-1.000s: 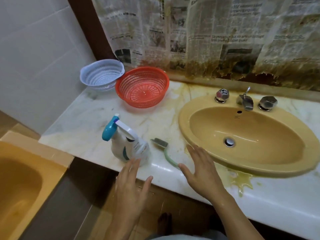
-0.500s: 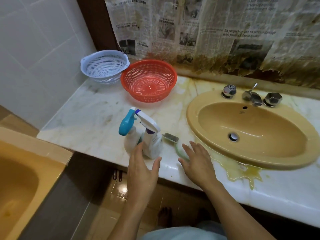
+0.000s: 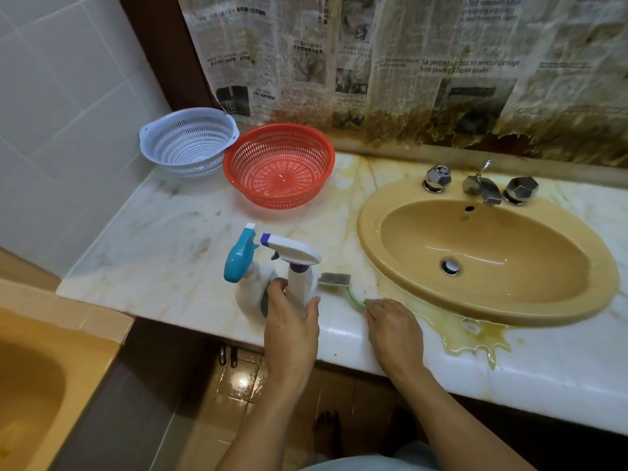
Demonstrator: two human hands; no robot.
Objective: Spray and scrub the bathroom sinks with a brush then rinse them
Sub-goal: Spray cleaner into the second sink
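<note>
A yellow sink is set in the marble counter on the right. Two spray bottles stand near the counter's front edge: one with a teal trigger and a white one with a purple nozzle. My left hand grips the white bottle's body, thumb on its right side. Just right of the bottles lies a scrub brush with a green handle. My right hand covers the handle's end, fingers curled down on it.
A pale blue basket and a red basket sit at the back left. Two taps and a spout stand behind the sink. A yellowish puddle spreads at the counter front. A second yellow basin is at lower left.
Both hands came forward onto the counter. My left hand closed around the white spray bottle, and my right hand settled on the brush handle.
</note>
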